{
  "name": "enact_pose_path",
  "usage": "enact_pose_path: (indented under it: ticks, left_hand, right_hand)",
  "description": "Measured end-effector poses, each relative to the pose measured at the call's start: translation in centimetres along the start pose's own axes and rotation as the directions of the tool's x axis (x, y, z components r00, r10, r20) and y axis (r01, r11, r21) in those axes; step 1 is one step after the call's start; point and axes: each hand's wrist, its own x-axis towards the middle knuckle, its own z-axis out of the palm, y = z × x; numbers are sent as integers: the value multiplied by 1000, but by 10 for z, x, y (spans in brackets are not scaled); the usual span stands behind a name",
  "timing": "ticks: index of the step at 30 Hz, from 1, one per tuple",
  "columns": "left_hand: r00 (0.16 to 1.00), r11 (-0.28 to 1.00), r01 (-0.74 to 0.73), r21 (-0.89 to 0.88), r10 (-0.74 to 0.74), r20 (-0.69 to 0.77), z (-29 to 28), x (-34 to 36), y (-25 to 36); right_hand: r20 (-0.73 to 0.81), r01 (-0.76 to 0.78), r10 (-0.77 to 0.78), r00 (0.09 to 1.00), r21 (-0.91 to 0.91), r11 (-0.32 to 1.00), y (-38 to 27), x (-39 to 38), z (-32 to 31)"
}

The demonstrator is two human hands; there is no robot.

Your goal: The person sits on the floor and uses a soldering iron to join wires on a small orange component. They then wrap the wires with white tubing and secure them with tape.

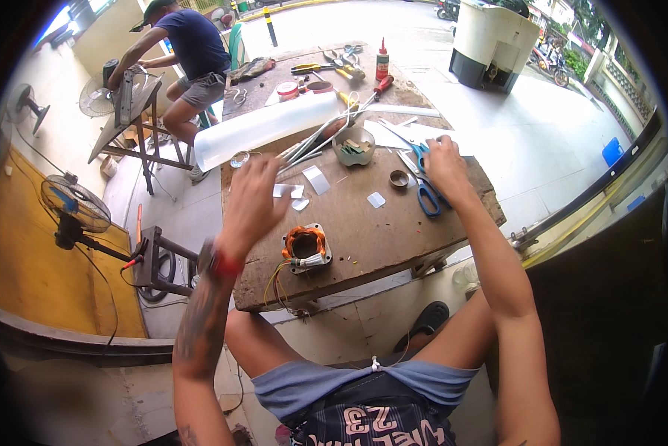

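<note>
My right hand [447, 167] is at the right side of the wooden bench, its fingers closed on the blue handle of a pair of scissors [419, 154]. A second blue-handled pair of scissors [428, 199] lies just below it. My left hand [256, 195], smeared by motion, is over the bench's left side beside small white sheet pieces [316, 180]; its fingers are too blurred to read. Nearer me sits a motor stator [306, 244] with orange windings and several thin lead wires. A brown tape roll [399, 179] and a bowl [354, 149] of small scraps stand mid-bench.
A large rolled white sheet [267, 132] and a bundle of pale rods [326, 132] lie across the bench. Farther back are pliers [306, 68], a screwdriver [383, 85] and a red-capped bottle [382, 61]. At left are a fan [75, 208] and a person [193, 59] working at a stand.
</note>
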Motion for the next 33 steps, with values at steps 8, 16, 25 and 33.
enact_pose_path:
  ticks: [8,16,25,33]
  left_hand:
    - [978,993,28,-118,-3,207,-9,-108,63]
    - [960,975,40,-219,23,280,-20,-111,53]
    - [961,929,212,-304,-141,240,6,-118,48]
    - [999,981,-19,-192,26,32,17,-121,55]
  right_hand:
    - [-9,692,-911,412,654,306,-110,-87,-10]
    - [-75,668,-905,420,700,252,-118,-96,16]
    - [-130,662,-839,528,682,311,-126,-112,24]
    - [26,193,-438,899,873,448,-130,-169,0]
